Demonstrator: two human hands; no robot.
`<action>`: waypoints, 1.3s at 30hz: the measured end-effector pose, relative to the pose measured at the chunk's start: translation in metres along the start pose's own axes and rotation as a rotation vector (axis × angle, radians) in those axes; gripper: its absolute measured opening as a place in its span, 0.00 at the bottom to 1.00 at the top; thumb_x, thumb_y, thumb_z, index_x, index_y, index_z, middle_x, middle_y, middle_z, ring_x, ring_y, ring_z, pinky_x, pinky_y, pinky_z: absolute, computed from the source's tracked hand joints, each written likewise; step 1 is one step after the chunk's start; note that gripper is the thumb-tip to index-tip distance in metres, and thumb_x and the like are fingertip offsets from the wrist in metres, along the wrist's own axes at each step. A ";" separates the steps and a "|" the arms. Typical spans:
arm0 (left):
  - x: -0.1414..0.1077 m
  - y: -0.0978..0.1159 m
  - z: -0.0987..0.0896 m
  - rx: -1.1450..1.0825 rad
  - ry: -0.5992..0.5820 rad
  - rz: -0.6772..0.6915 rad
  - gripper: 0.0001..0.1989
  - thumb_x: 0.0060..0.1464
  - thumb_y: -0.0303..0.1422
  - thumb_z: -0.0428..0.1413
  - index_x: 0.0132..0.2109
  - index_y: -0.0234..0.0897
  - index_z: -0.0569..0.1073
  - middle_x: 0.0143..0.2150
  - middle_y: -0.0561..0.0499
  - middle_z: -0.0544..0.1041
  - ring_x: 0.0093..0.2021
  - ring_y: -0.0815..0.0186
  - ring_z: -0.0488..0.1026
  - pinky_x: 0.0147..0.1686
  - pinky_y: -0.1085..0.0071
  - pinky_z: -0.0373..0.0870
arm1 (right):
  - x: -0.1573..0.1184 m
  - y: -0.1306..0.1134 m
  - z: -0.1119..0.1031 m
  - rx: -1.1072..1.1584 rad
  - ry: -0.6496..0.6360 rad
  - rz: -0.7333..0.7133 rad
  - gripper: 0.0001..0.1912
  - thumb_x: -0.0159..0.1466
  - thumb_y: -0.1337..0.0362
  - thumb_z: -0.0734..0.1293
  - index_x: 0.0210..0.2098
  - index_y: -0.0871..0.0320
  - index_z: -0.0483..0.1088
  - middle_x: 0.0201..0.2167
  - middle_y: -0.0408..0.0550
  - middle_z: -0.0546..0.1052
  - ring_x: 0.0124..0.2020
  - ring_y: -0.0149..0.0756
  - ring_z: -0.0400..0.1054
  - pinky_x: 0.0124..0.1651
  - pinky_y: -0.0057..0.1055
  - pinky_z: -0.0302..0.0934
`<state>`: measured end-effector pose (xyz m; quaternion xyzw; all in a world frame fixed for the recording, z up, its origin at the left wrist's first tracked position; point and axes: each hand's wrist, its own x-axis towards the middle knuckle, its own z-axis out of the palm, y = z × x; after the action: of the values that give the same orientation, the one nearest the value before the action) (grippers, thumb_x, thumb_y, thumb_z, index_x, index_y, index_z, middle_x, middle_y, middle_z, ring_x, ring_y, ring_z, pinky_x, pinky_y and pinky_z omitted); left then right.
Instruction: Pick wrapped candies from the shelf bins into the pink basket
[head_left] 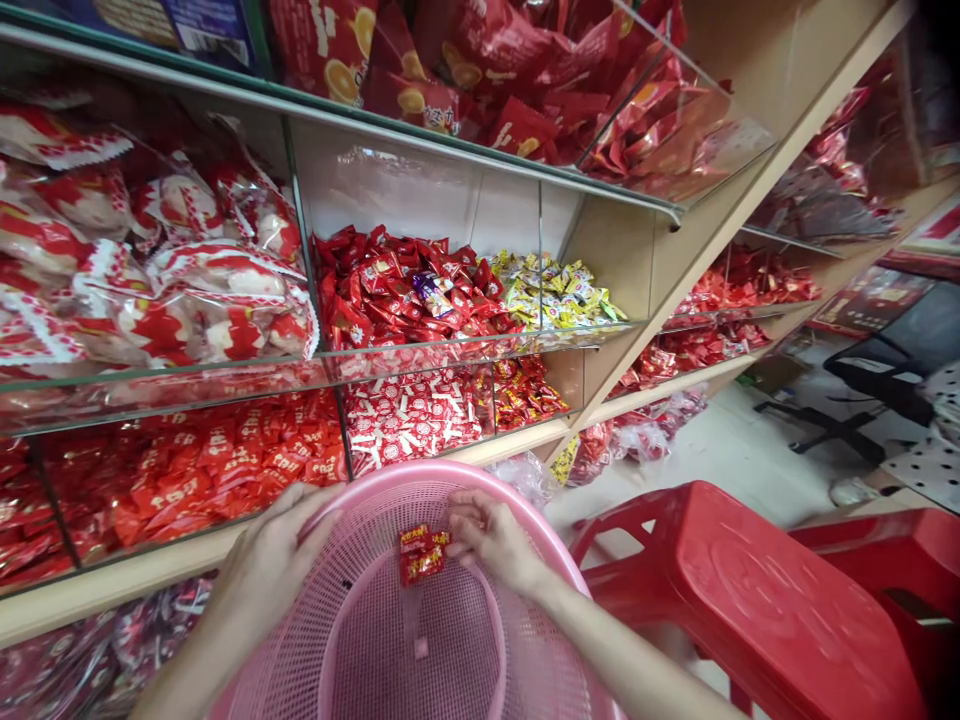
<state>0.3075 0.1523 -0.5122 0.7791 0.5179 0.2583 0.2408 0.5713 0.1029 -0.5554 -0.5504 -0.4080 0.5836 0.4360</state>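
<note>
A pink mesh plastic basket (551, 545) stands in front of me, below the shelves. My left hand (289, 545) is closed over its left rim, with the thumb on the inner side. Inside the basket, near the far right wall, is my right hand (487, 540), its fingers curled. A few small red candy packets (422, 568) with yellow lettering are at its fingertips and appear pinched there; the exact contact is partly hidden. Lower down on the basket floor shows a small pale pink patch (421, 648), too unclear to name.
Glass-fronted shelves hold red-wrapped sweets (397, 290), yellow-wrapped sweets (566, 290), red-and-white packets (416, 415) and larger bags (187, 270). Red plastic stools (780, 600) stand close on the right. Farther back are a black chair base (832, 420) and polka-dot fabric (930, 450).
</note>
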 end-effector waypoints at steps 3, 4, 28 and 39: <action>0.000 0.002 0.000 0.005 0.004 -0.028 0.22 0.59 0.44 0.46 0.53 0.36 0.72 0.46 0.47 0.71 0.46 0.62 0.70 0.49 0.66 0.60 | 0.004 -0.025 -0.004 -0.162 0.028 -0.173 0.20 0.59 0.49 0.64 0.43 0.57 0.64 0.36 0.47 0.72 0.20 0.29 0.70 0.18 0.24 0.58; 0.000 0.002 0.000 0.010 0.006 -0.032 0.22 0.59 0.44 0.46 0.53 0.36 0.72 0.46 0.47 0.71 0.46 0.61 0.71 0.49 0.66 0.60 | 0.008 -0.037 -0.006 -0.250 0.051 -0.259 0.18 0.61 0.50 0.62 0.42 0.57 0.65 0.34 0.46 0.73 0.20 0.29 0.69 0.19 0.25 0.58; -0.004 0.001 0.002 0.023 0.045 -0.009 0.20 0.60 0.41 0.45 0.51 0.35 0.73 0.43 0.48 0.71 0.42 0.62 0.71 0.46 0.65 0.62 | 0.102 -0.090 -0.005 -0.836 0.535 -0.615 0.09 0.62 0.62 0.63 0.37 0.59 0.73 0.37 0.50 0.75 0.39 0.35 0.69 0.43 0.29 0.60; 0.000 -0.002 0.005 0.007 0.021 -0.055 0.22 0.59 0.45 0.44 0.50 0.38 0.72 0.45 0.47 0.70 0.44 0.59 0.72 0.49 0.62 0.61 | 0.099 -0.082 -0.115 -1.036 0.762 -0.485 0.14 0.61 0.68 0.60 0.42 0.59 0.73 0.39 0.52 0.74 0.39 0.39 0.67 0.44 0.33 0.59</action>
<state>0.3092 0.1524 -0.5172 0.7626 0.5426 0.2579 0.2398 0.6900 0.2205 -0.5122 -0.7478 -0.5642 -0.0353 0.3482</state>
